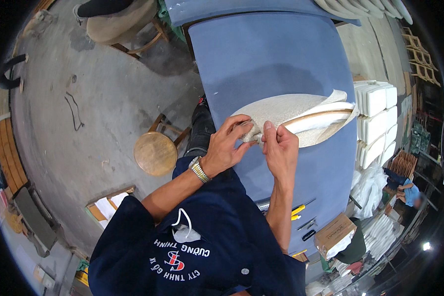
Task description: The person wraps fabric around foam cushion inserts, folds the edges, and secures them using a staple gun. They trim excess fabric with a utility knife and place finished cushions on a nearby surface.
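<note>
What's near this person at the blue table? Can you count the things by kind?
Hands: 2 (left hand, right hand)
Fabric-covered seat pad: 1
Round wooden stool: 1
Blue table: 1
Cardboard box: 1
Total: 6

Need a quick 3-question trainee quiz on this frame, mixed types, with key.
1. True or false: both hands grip the same end of the fabric-covered seat panel.
2. The left hand wears: A) a glove B) a metal wristwatch C) nothing.
3. Fill in: the panel lies on a ____ padded table.

Key: 1 true, the right hand pinches beside the left. 2 B. 3 blue.
</note>
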The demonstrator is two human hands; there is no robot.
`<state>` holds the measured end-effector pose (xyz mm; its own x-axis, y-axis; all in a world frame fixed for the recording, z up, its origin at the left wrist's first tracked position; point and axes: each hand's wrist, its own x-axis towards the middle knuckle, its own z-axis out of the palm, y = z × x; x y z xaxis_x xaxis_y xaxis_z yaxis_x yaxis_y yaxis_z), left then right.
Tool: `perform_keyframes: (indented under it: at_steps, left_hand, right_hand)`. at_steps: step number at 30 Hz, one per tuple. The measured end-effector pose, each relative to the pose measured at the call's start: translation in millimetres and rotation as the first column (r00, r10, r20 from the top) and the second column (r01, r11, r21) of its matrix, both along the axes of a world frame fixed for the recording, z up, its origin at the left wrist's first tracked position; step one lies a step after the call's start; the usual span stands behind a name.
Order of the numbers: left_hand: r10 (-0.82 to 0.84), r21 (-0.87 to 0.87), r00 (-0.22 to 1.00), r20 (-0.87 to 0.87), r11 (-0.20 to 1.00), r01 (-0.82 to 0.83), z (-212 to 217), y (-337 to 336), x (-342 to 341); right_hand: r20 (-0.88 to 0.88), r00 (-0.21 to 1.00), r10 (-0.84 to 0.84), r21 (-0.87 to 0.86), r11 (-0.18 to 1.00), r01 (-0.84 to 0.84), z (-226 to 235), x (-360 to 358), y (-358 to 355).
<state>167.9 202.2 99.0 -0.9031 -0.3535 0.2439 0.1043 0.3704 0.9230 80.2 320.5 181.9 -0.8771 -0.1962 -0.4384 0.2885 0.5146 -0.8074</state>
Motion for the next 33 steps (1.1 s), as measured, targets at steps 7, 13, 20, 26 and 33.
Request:
perform_keyframes:
  at_steps: [7, 13, 20, 26, 33]
  left_hand:
    - [0.002, -0.014, 1.0, 0.024, 1.0, -0.001, 6, 0, -3]
    - [0.027, 0.016, 0.999, 0.025, 1.0, -0.027, 12, 2, -5]
    - [-0.009, -0.016, 1.0, 0.028, 1.0, 0.009, 11, -3, -10]
    - [-0.011, -0.066, 1.0, 0.019, 0.998, 0.012, 13, -6, -19]
    - [-0.002, -0.084, 1.0, -0.008, 0.996, 0.001, 1, -12, -20]
  right_hand:
    - [-0.101, 0.991, 0.092, 0.073, 0.994, -0.085, -3, 5, 15]
    - [-0.092, 0.995, -0.027, -0.157, 0.987, 0.012, -11, 9, 18]
    - [-0.05, 0.991, -0.128, -0.368, 0.924, 0.101, -37, 8, 17]
    - [-0.173, 0.984, -0.05, -0.308, 0.951, -0.006, -45, 2, 19]
    - [-0.25, 0.968, 0.018, -0.213, 0.974, -0.073, -93, -8, 34]
